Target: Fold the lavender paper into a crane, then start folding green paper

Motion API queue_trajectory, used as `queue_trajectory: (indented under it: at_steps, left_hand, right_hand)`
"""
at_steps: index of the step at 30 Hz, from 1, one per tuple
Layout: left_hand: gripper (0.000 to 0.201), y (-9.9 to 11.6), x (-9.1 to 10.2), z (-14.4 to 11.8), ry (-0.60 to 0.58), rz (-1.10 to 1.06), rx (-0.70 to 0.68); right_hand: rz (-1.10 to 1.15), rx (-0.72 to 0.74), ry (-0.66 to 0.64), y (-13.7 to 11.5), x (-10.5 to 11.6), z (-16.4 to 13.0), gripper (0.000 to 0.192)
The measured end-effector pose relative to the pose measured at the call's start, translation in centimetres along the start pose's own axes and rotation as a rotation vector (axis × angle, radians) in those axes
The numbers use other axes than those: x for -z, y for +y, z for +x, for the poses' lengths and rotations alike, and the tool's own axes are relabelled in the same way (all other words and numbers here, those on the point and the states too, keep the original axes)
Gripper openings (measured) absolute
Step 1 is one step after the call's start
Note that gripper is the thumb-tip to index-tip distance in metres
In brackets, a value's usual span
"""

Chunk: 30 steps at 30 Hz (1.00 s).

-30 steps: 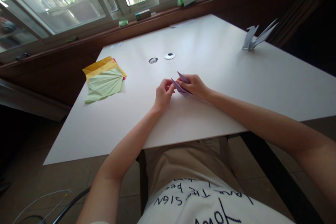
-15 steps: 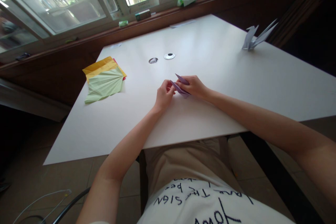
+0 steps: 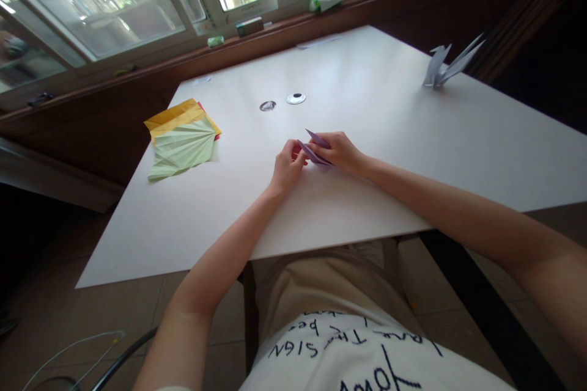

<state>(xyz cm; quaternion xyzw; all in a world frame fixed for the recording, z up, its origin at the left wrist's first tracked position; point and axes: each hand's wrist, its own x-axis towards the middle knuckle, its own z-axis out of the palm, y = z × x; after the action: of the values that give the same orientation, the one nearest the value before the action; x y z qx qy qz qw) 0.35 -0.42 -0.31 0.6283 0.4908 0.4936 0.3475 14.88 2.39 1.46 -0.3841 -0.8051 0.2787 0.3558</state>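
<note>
The white table [image 3: 376,153] is smooth and matte. Near its centre lies the purple paper [image 3: 314,151], already creased into a narrow pointed form, apparently mid-fold; further folds remain. The right hand [image 3: 340,151] pinches its right side; the left hand [image 3: 287,166] grips its left tip.

Both bare forearms reach up from the lower frame and meet at centre, left hand [image 3: 287,166] and right hand [image 3: 338,151] with fingertips pinched together.
</note>
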Motion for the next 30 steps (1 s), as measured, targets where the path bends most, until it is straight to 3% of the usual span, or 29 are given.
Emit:
queue_trajectory:
  at_steps: [17,30]
  left_hand:
    - [0.009,-0.5,0.3,0.2,0.060,0.043,-0.083]
    - [0.006,-0.4,0.2,0.2,0.172,0.035,-0.026]
  right_hand:
    - [-0.023,0.052,0.135,0.4,-0.3,0.4,0.024]
    - [-0.048,0.093,0.162,1.3,-0.5,0.7,0.013]
